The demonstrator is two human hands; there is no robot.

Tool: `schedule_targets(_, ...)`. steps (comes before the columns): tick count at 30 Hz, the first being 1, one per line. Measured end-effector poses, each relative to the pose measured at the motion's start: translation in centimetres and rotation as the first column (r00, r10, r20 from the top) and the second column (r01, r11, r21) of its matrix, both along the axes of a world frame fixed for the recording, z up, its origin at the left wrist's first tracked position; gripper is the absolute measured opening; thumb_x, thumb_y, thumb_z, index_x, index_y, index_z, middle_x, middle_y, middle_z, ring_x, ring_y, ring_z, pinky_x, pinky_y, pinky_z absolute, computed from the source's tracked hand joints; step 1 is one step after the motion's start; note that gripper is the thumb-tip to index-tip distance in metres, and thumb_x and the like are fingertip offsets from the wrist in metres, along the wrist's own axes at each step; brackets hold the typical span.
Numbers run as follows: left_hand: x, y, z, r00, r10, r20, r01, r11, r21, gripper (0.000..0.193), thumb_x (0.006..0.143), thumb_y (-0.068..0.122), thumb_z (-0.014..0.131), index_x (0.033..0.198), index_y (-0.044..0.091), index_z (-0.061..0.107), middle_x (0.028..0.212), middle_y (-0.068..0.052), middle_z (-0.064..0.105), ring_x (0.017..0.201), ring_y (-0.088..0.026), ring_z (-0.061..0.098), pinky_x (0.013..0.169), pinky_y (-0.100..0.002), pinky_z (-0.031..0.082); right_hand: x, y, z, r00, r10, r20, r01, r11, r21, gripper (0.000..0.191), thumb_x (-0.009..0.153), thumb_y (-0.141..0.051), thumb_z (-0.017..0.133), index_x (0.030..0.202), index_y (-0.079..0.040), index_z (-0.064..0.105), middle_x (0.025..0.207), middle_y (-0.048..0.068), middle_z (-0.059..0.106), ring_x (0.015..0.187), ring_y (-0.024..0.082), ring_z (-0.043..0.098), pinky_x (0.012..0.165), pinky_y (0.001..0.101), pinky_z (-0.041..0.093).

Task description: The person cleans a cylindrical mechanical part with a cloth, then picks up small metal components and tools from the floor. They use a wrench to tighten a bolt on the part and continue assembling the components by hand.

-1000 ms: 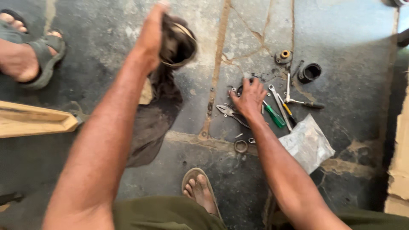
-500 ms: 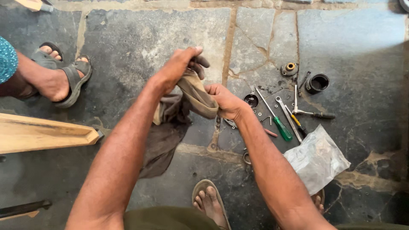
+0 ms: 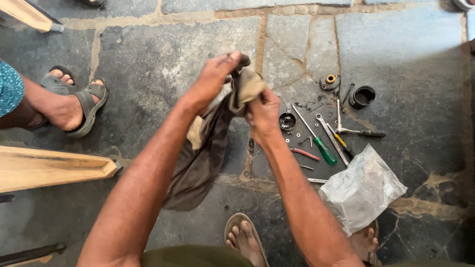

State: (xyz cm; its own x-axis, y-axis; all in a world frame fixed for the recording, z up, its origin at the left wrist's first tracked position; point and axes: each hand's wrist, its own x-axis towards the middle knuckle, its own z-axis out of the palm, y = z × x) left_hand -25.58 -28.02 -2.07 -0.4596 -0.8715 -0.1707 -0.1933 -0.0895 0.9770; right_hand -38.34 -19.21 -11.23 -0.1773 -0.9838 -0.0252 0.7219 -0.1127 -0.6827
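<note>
Left hand point(image 3: 213, 79), right hand point(image 3: 262, 112) gripping brown rag point(image 3: 208, 148), tools point(image 3: 326, 141) nearby

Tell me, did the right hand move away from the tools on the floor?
Yes. The right hand left the green-handled screwdriver and tools, rising leftward to grip the brown rag.

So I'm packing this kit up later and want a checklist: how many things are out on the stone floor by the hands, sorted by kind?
Hand tools (green-handled screwdriver, yellow-handled screwdriver, wrench, ratchet, red-handled pliers): 5
Round parts (black ring, brass-centred fitting, small cup): 3
Clear plastic bag: 1
Brown rag, held by both hands: 1
Total: 10, small loose washers uncounted.
</note>
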Motion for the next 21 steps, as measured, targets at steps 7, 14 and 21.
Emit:
schedule_targets(7,-3.3,1.6,-1.6,0.974,0.173,-0.143,-0.178,0.984,-0.022,0.037,0.104,0.033,0.064,0.113,-0.002,0.074,0.099,-0.004,0.075,0.09,-0.01,0.066,0.08,-0.026,0.055,1.5,-1.0,2.8,0.534,-0.515,-0.671,0.421,0.85,-0.317,0.025,0.094,0.0,0.069,0.118,0.005,0.067,0.111,0.006,0.068,0.094,0.017,0.07,0.08,0.0278,0.056)
schedule_targets(14,-1.2,1.8,0.2,0.999,-0.044,0.002,0.042,0.958,0.283,0.054,0.103,0.048,0.045,0.13,0.006,0.067,0.118,-0.004,0.073,0.108,-0.011,0.065,0.098,-0.028,0.05,-2.7,-3.7,1.4,0.968,-0.249,-0.003,0.249,0.965,0.08,0.028,0.103,-0.027,0.07,0.1,-0.001,0.075,0.079,0.001,0.066,0.067,0.011,0.058,0.059,0.0276,0.047)
schedule_targets(21,1.4,1.9,-2.7,0.933,-0.325,0.155,0.267,0.913,0.307,0.044,0.096,0.026,0.066,0.135,0.007,0.064,0.137,-0.012,0.068,0.128,-0.021,0.06,0.113,-0.041,0.045,-3.8,-2.2,1.1,0.935,0.004,0.354,-0.005,1.0,0.004,0.027,0.102,-0.031,0.072,0.104,-0.004,0.07,0.09,0.005,0.071,0.076,0.015,0.069,0.067,0.0316,0.058)
